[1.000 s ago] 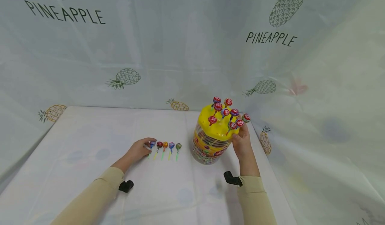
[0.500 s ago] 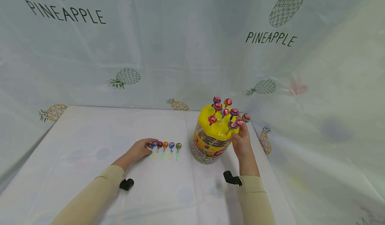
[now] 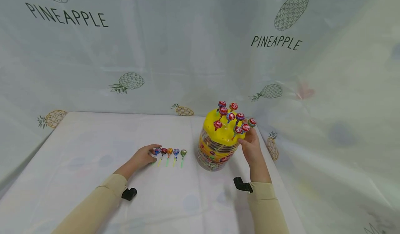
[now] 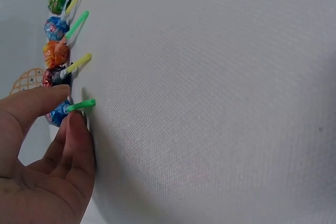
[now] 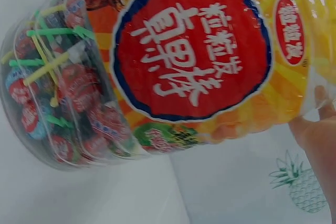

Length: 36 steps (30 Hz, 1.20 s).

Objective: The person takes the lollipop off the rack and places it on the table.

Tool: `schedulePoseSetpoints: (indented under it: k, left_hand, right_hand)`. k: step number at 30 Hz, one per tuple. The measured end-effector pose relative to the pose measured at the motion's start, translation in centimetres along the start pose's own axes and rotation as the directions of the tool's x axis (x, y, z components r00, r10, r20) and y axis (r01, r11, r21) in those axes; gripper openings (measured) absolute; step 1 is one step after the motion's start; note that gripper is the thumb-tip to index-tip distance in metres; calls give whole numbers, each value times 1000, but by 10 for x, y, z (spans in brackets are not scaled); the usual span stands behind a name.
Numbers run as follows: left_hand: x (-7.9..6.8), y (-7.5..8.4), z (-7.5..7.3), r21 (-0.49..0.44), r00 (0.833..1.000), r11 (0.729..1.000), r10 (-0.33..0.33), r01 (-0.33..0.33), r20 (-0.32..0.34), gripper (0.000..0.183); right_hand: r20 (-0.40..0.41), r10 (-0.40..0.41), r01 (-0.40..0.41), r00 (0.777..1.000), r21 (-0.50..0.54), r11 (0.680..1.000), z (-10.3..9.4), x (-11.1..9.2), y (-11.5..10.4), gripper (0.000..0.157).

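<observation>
My left hand (image 3: pixel 144 156) is at the left end of a row of lollipops on the white table. Its thumb and fingers pinch a blue-wrapped lollipop (image 4: pixel 59 114) with a green stick. Right beside it lie a dark red lollipop (image 3: pixel 164 151), an orange lollipop (image 3: pixel 169 151), another blue lollipop (image 3: pixel 176 152) and a green lollipop (image 3: pixel 183 152), sticks toward me. My right hand (image 3: pixel 251 147) grips the upper right side of a clear candy jar (image 5: pixel 194 51) with a yellow lid (image 3: pixel 223 133). Several lollipops stand upright in the lid. Part of the right hand is hidden behind the jar.
The white table (image 3: pixel 162 199) ends at a hanging curtain (image 3: pixel 175 46) printed with pineapples, behind and to the right. More wrapped lollipops (image 5: pixel 79 87) show through the jar's clear base. Black wrist cameras sit at both sleeves.
The blue lollipop in my left hand has shifted slightly right, closer to the dark red one. My right hand stays on the jar. The head view has turned a little.
</observation>
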<state>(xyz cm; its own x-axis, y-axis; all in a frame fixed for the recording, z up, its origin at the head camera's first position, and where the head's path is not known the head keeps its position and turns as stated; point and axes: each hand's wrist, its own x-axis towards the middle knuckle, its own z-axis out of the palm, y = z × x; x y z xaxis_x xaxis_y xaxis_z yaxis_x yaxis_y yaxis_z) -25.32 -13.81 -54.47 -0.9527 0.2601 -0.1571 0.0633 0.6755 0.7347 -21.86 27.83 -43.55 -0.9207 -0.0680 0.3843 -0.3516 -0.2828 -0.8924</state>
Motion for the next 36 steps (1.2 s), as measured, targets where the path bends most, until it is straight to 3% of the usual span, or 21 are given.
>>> schedulePoseSetpoints:
  k: [7, 15, 22, 27, 32, 36]
  left_hand:
    - [-1, 0, -1, -9, 1000, 1000, -13, 13, -4, 58]
    - [-3, -2, -4, -38, 1000, 999, -12, 11, -9, 57]
    - [-7, 2, -12, -18, 999, 999, -30, 30, -33, 55]
    - [-9, 26, -27, -13, 995, 1000, 10, -12, -95, 56]
    - [-11, 65, -42, -78, 986, 987, 131, -139, -105, 55]
    - [-14, 98, -45, -119, 969, 965, 219, -232, -112, 55]
  right_hand:
    - [48, -40, 43, 998, -68, 997, 5, 2, -10, 66]
    - [-21, 18, -19, 1000, -41, 999, 11, -2, -10, 56]
    - [-61, 22, -23, 998, -4, 1000, 15, -4, -5, 58]
    - [-61, 14, -13, 998, 16, 1000, 14, -4, 0, 56]
    - [-69, 10, -9, 998, 18, 1000, 13, -4, 1, 57]
    - [-81, 7, -7, 997, 2, 1000, 13, -3, 1, 61]
